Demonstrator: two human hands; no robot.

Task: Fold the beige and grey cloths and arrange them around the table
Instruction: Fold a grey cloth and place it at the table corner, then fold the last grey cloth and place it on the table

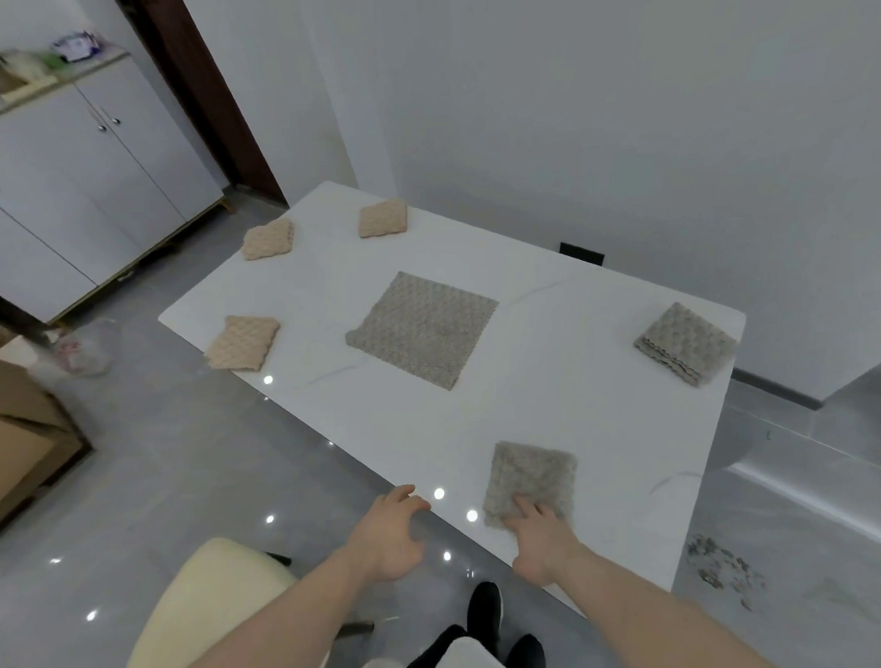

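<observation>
I count five cloths folded; my right hand (538,540) presses flat fingers on the nearest grey cloth (531,478), left hand (393,530) loose, empty. The unfolded grey cloth (423,329) mid-counter (555,394) remains.

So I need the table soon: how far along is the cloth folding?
Mostly done. Three beige cloths lie folded at the far left end, and one grey cloth is folded at the right end. The right hand presses a second folded grey cloth at the near edge; the left hand hovers free. Left: the unfolded grey cloth in the middle.
</observation>
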